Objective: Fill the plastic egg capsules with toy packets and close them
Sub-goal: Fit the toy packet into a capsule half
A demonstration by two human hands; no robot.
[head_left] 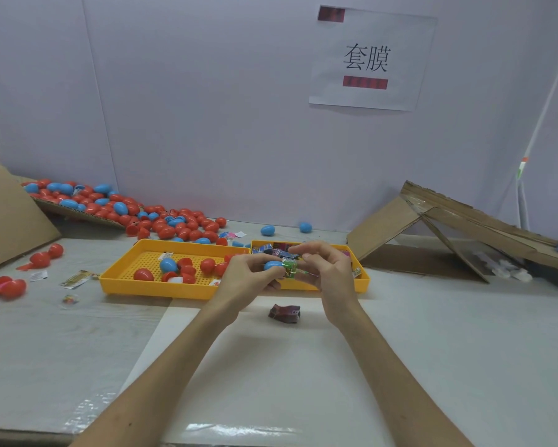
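Stuffing under way, head view: left hand [248, 275] grips a glossy blue egg capsule [272, 265]. Right hand [326, 269] fingers [306, 254] pinch a crinkly green toy packet [291, 271] at its mouth, above the perforated yellow trays [135, 282]. Capsule not closed yet. Heap of smooth red and blue eggs [161, 221] at rear left is likely still to do.

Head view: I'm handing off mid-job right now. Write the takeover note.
Left hand holds a blue capsule; right hand pinches a green packet against it.
Left yellow tray holds red and blue capsules; right yellow tray holds packets; a dark packet lies on the table before the trays.
Done: packet brought to the capsule, which is not closed.
Left: push it in, close it, then work through the loose pile far left.
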